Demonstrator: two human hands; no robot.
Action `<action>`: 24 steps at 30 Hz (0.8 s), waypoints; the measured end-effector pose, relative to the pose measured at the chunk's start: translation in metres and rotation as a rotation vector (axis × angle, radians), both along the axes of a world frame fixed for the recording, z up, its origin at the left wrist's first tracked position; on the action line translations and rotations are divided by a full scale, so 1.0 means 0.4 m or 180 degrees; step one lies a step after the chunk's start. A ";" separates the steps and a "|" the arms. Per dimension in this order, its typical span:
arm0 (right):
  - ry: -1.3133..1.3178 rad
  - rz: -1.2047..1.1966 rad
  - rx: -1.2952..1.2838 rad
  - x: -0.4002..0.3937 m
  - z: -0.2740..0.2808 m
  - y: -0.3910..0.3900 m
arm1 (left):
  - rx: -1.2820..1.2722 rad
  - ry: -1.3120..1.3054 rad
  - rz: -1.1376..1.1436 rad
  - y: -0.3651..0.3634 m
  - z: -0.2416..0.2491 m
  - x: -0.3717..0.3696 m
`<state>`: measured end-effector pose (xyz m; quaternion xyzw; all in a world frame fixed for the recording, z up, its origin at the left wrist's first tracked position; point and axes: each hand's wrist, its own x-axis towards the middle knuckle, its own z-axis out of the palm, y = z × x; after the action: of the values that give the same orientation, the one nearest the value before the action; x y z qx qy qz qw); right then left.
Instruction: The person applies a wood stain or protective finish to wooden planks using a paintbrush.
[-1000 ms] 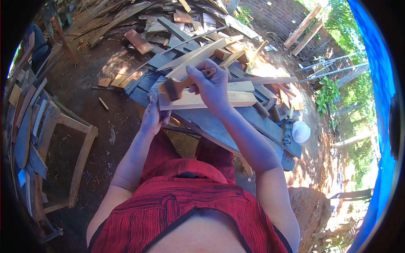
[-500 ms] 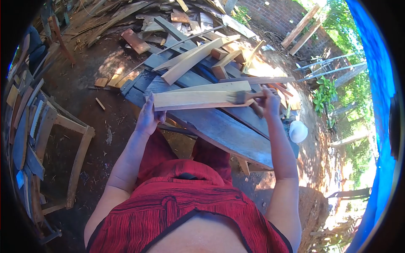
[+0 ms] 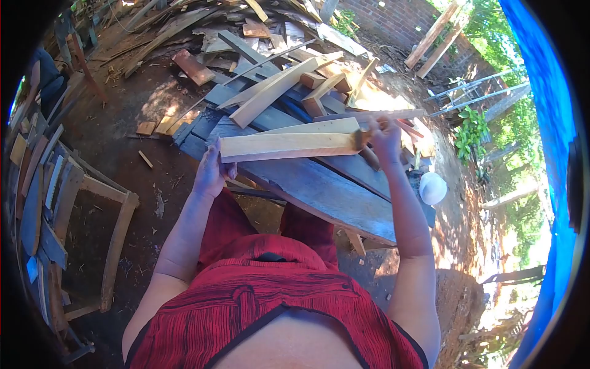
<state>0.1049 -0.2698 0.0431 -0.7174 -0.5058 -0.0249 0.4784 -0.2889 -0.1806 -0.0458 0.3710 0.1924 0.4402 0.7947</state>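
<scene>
A pale wooden piece (image 3: 289,146) lies roughly level across the view, above a grey plank bench (image 3: 326,190). My left hand (image 3: 213,172) is closed round its left end, with the thumb at the upper edge. At the opposite end, my right hand (image 3: 385,136) grips a brush (image 3: 359,139) by its handle, and the bristles touch the wood's right end. Behind the held piece, another pale board (image 3: 332,126) shows its upper edge. A white rounded container (image 3: 432,188) stands at the bench's right side, just right of my right forearm.
Several cut boards (image 3: 276,92) are heaped on the bench's far side, with scrap wood beyond. A wooden frame (image 3: 117,246) and stacked pieces stand at the left. A blue tarp (image 3: 547,123) hangs at the right. Part of a person in dark clothing (image 3: 50,77) shows at the upper left.
The brush has shifted slightly right to the wood's end and turned, with my right hand higher and a little further left. The view has moved slightly.
</scene>
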 end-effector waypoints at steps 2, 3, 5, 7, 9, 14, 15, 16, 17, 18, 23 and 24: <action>0.0255 0.0310 -0.0058 -0.129 0.026 0.027 | 0.0035 0.0151 0.0099 -0.005 0.018 0.002; 0.0841 0.0570 -0.0038 -0.203 0.061 0.030 | 0.0039 0.0159 0.0107 -0.008 0.026 0.003; 0.1435 0.0826 -0.0016 -0.305 0.127 0.029 | -0.0107 0.0097 0.0306 -0.011 0.042 0.004; 0.2610 0.1625 0.0252 -0.360 0.165 0.028 | 0.0014 0.0162 0.0204 -0.003 0.049 -0.004; 0.2754 0.1791 0.0295 -0.392 0.178 0.023 | 0.0124 0.0230 0.0101 0.004 0.056 -0.010; 0.3140 0.2206 0.0420 -0.443 0.161 -0.015 | -0.0685 0.0268 -0.0204 0.018 0.047 -0.010; 0.3133 0.2164 0.0460 -0.441 0.147 -0.019 | -0.0669 0.0278 -0.0256 0.017 0.061 -0.012; 0.3168 0.2135 0.0442 -0.432 0.128 -0.025 | -0.0915 0.0244 -0.0372 0.009 0.087 -0.013; 0.3199 0.2067 0.0445 -0.413 0.108 -0.038 | -0.1162 0.0225 -0.0529 0.003 0.097 -0.006; 0.3185 0.1872 0.0354 -0.382 0.089 -0.050 | -0.1195 0.0313 -0.0540 0.012 0.084 -0.007; 0.2580 0.0488 0.0815 -0.104 -0.003 -0.145 | -0.1294 0.0420 -0.0456 0.006 0.079 -0.007; 0.2455 0.0105 0.0943 -0.045 -0.003 -0.178 | -0.1278 0.0434 -0.0511 0.009 0.074 -0.008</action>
<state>0.0869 -0.3410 0.0419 -0.5893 -0.2919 0.1809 0.7313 -0.2921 -0.1769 -0.0162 0.2484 0.2993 0.3023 0.8702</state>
